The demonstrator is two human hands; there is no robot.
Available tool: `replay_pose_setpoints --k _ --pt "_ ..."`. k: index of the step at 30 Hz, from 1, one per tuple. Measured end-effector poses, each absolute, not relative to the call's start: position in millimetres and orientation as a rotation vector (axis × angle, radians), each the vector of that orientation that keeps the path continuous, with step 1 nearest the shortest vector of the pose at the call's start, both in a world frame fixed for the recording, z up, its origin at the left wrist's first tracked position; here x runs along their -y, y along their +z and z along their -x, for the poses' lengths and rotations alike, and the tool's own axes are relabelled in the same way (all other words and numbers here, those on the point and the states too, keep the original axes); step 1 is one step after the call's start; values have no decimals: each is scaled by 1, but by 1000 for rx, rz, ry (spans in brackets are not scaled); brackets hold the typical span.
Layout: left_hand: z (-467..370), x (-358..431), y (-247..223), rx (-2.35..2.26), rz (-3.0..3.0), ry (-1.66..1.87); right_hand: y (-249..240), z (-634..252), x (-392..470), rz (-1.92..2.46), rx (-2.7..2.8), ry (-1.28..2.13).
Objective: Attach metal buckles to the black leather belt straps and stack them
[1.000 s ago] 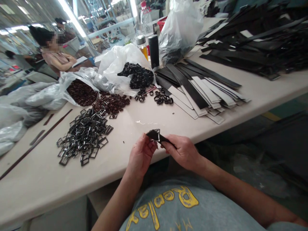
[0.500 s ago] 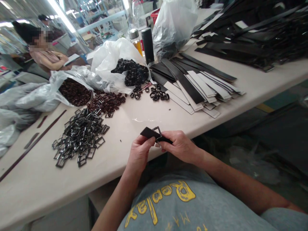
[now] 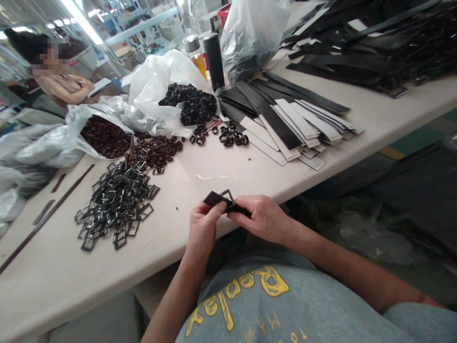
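Note:
Just over the table's front edge, my left hand point(image 3: 204, 223) pinches the flat end of a black strap point(image 3: 213, 198) between thumb and fingers. My right hand point(image 3: 263, 215) grips the same strap on the other side. A metal buckle point(image 3: 228, 194) sits on the strap between both hands, its frame sticking up. Dark metal buckles point(image 3: 116, 202) lie heaped to the left. Beyond the hands are small black loops point(image 3: 232, 135), and black straps with pale undersides point(image 3: 282, 119) are stacked to the right.
Brown loops point(image 3: 153, 148) spill near an open plastic bag point(image 3: 73, 126). A black bottle point(image 3: 214, 62) stands by a grey plastic bag point(image 3: 253, 33). More black straps point(image 3: 342, 66) cover the back right. A person point(image 3: 60, 85) sits at the far left beyond the table point(image 3: 171, 252).
The whole view has shifted slightly. The buckle's pin, seen below the strap earlier, no longer shows. Both hands keep their hold, with the right fingers closer around the strap.

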State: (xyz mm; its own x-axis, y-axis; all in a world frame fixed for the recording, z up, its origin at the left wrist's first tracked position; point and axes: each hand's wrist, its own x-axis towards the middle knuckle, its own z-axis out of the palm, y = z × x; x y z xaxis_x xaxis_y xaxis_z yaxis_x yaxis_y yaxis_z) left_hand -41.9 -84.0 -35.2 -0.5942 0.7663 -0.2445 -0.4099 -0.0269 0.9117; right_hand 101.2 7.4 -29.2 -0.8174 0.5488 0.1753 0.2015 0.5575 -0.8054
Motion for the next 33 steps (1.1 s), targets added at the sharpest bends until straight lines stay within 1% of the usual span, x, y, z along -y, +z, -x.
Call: replay_pose_setpoints --k 3,6,13,23,30,33 --pt "48 84 -34 -1425 -368 1849 -27 -107 -10 589 2436 1308" --pt "47 85 -35 -1389 -364 1842 -28 -110 -8 574 2410 1382" --pt "34 83 -44 -1275 -393 1743 -33 -105 -4 569 2326 1346" --pt "34 80 -46 -1362 -360 1827 -34 -108 -2 537 2339 1396" --pt "29 79 -39 -1364 -303 1889 -33 -104 1 558 2176 1415" --pt "29 80 -34 -1372 -328 1896 -34 -101 3 572 2167 1367"
